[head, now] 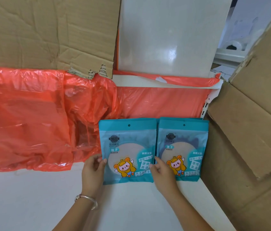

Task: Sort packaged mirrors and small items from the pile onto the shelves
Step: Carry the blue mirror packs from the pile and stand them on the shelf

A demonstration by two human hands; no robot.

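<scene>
Pinching the left mirror packet (126,152) at both side edges: gripping its left edge with the left hand (92,171), thumb on the front, and curling the fingers of the right hand (164,175) round its right edge, beside the right mirror packet (184,147). Standing both packets upright, long axis vertical, side by side near the right end of the white shelf (31,197). Leaning them, apparently, on the red plastic sheet (31,114), beside the cardboard box (248,130). Probably squaring up before letting go.
</scene>
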